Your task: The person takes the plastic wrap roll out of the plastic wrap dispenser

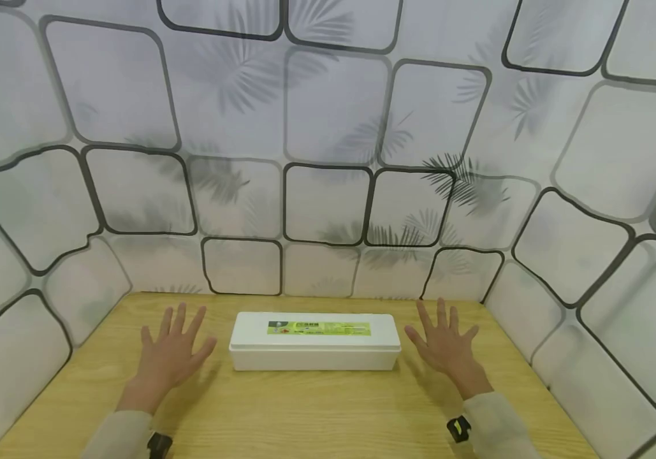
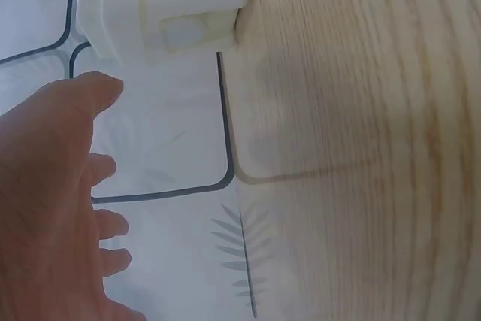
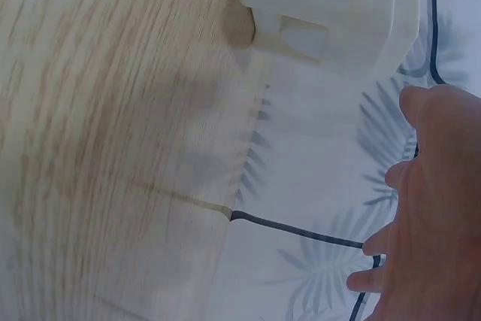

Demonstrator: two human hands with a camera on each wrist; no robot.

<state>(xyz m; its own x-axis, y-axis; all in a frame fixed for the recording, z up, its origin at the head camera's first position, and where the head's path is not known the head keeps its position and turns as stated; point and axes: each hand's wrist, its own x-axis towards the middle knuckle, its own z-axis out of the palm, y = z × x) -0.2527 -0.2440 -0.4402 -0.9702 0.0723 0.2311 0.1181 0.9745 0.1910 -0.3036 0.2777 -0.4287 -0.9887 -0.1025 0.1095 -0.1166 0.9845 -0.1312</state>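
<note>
A long white lidded box (image 1: pixel 314 341) with a green label on its lid lies across the middle of the wooden table (image 1: pixel 305 414). My left hand (image 1: pixel 171 350) hovers or rests just left of the box, fingers spread and straight, holding nothing. On the other side my right hand (image 1: pixel 445 344) lies the same way, fingers fanned out, a short gap from the box's right end. In the left wrist view the open left hand (image 2: pixel 52 208) fills the lower left with the box end (image 2: pixel 165 5) above it. The right wrist view shows the right hand (image 3: pixel 421 223) and the box's other end (image 3: pixel 331 5).
White panels printed with dark rounded squares and leaf shadows (image 1: pixel 328 191) wall the table in at the back and both sides. Bare wood lies in front of the box. A dark wrist strap (image 1: pixel 458 428) sits on each sleeve.
</note>
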